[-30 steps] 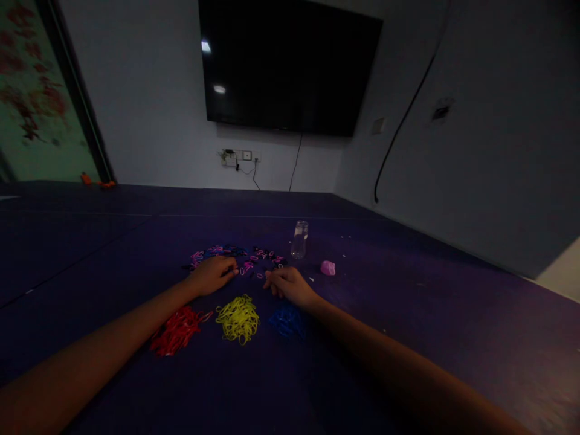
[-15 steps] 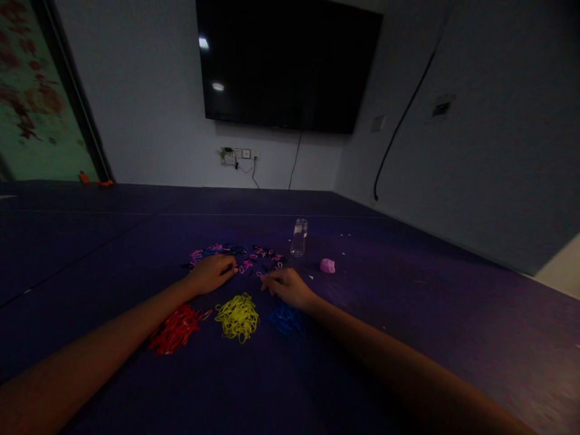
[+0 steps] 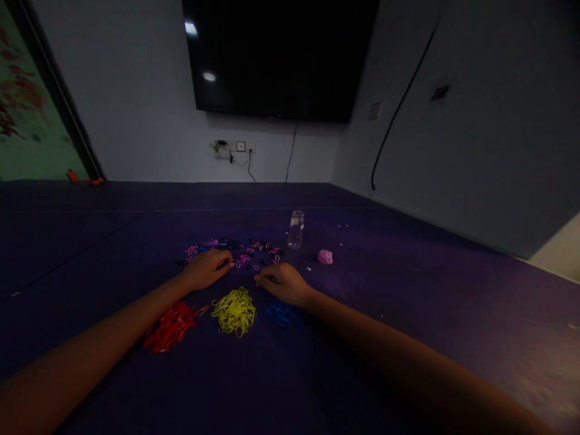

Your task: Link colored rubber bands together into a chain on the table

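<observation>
My left hand [image 3: 206, 269] rests knuckles-up on the dark purple surface [image 3: 408, 314], fingers curled at the edge of a scattered patch of mixed pink, blue and dark rubber bands [image 3: 235, 251]. My right hand [image 3: 281, 283] lies just right of it, fingers bent and pinched together near the loose bands; what they hold is too small to see. Three sorted heaps lie nearer me: red bands [image 3: 170, 326], yellow bands [image 3: 233, 311] and blue bands [image 3: 283, 314], the blue heap partly under my right wrist.
A small clear bottle [image 3: 295, 229] stands beyond the scattered bands, with a pink lump [image 3: 325, 257] to its right. A dark screen [image 3: 276, 57] hangs on the far wall above a socket strip [image 3: 229, 147]. The room is dim.
My right hand has drawn slightly left and toward me, closer to the yellow heap. The left hand stays put. The view has tilted a little.
</observation>
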`<action>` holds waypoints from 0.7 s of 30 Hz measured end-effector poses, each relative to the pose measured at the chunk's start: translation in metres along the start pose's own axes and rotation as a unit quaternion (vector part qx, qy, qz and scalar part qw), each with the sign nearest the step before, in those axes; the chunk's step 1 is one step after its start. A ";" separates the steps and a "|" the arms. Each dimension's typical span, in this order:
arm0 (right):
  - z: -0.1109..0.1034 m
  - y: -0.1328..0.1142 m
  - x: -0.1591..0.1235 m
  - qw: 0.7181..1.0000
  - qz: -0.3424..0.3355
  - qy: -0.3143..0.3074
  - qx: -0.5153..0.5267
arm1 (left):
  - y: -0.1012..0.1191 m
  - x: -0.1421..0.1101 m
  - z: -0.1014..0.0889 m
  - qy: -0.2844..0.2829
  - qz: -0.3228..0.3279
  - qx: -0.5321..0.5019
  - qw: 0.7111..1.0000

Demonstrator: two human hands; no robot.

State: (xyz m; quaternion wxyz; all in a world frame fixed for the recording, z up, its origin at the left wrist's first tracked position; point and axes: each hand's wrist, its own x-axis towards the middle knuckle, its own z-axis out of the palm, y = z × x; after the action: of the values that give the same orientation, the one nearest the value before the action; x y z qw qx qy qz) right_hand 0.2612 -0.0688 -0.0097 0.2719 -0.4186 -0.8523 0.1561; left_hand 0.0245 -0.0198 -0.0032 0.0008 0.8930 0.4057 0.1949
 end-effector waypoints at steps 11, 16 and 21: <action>0.002 -0.003 0.000 0.999 -0.011 0.009 -0.043 | -0.003 0.000 -0.001 -0.018 -0.017 0.007 1.000; 0.003 -0.002 0.000 0.999 -0.018 0.013 -0.041 | -0.005 0.000 0.001 -0.006 -0.010 0.008 1.000; 0.002 -0.004 -0.001 0.999 -0.011 0.014 -0.036 | -0.005 0.000 0.001 -0.009 -0.013 0.009 1.000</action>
State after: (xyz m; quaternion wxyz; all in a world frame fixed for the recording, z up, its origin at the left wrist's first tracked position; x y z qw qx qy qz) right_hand 0.2582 -0.0719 -0.0098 0.2702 -0.4205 -0.8583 0.1164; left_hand 0.0208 -0.0165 -0.0050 -0.0008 0.8894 0.4186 0.1837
